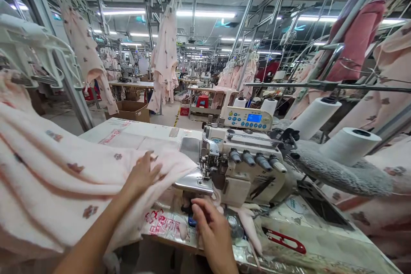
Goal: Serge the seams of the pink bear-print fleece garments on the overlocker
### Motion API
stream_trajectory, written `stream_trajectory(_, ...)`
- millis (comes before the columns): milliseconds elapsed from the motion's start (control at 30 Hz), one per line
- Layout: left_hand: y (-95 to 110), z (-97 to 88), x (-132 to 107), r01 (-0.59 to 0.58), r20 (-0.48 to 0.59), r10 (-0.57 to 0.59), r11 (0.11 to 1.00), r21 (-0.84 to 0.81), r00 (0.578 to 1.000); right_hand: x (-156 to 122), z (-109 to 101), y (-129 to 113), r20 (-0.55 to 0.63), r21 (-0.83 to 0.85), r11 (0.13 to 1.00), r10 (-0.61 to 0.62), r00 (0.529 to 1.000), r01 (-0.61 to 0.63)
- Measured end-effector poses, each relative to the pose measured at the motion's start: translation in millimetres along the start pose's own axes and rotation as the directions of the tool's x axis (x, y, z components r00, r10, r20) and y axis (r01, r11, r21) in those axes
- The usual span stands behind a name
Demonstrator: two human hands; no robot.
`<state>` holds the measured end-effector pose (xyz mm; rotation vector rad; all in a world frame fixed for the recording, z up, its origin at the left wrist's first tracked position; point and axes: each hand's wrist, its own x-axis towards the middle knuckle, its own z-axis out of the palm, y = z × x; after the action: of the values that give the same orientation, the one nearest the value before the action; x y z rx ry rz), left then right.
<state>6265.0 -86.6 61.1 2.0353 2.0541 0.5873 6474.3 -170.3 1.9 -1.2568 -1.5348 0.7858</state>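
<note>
My left hand (146, 174) lies on pale pink plush fabric (105, 171) with small brown and grey prints, its fingers spread. The fabric drapes over the left of the table, and its narrow right end reaches the presser foot of an overlock sewing machine (250, 158). In front of the machine's metal plate (195, 184), my right hand (213, 231) is curled, with thumb and forefinger tips close together. Whatever may be between those tips is too small to make out. A dark and blue item (192, 221) shows just left of the right hand.
Red thread snips (284, 240) lie on the plastic-covered table front, right of some pale fabric scraps (249, 227). White thread cones (349, 145) stand at the right beside grey plush (340, 175). A control panel (248, 118) tops the machine. Pink garments (165, 55) hang behind; a cardboard box (131, 111) is beyond.
</note>
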Motion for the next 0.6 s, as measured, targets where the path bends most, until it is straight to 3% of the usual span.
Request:
stream_trajectory(67,2.9,0.9,-40.9,-0.076,0.073,0.081,0.995,-0.065,0.994,8.8,3.6,2.7,0.059,0.176,0.971,0.157,0.986,-0.165)
stream_trajectory(167,33.5,4.7,-77.6,-0.329,0.247,0.39,0.909,-0.255,0.887,19.1,6.7,7.6,0.042,0.389,0.885,0.261,0.964,-0.256)
stream_trajectory(233,59.9,8.4,-83.7,-0.414,0.266,0.477,0.872,-0.261,0.838,19.7,3.5,10.4,-0.06,0.447,0.86,0.302,0.951,-0.245)
stream_trajectory(333,83.8,11.7,-78.8,-0.509,0.227,0.525,0.851,-0.131,0.82,9.0,-10.9,15.4,-0.191,0.454,0.864,0.335,0.922,-0.22)
stream_trajectory(400,80.1,8.7,-75.2,-0.573,0.129,0.583,0.813,-0.106,0.802,-3.6,-24.2,24.6,-0.27,0.289,0.945,0.233,0.934,-0.152)
stream_trajectory(467,59.2,-0.1,-74.1,-0.603,-0.071,0.599,0.791,-0.107,0.798,-16.8,-37.4,43.0,-0.293,-0.103,0.994,-0.056,0.955,0.027)
stream_trajectory(500,43.2,-6.7,-74.3,-0.592,-0.18,0.572,0.801,-0.089,0.8,-22.5,-43.1,55.5,-0.249,-0.345,0.928,-0.237,0.939,0.142)
stream_trajectory(533,24.5,-14.8,-75.3,-0.562,-0.275,0.528,0.825,-0.056,0.803,-27.2,-47.9,69.1,-0.169,-0.555,0.796,-0.39,0.905,0.24)
stream_trajectory(600,-17.9,-35.7,-80.7,-0.429,-0.381,0.411,0.903,0.04,0.828,-33.4,-54.0,95.2,0.01,-0.802,0.495,-0.547,0.837,0.334)
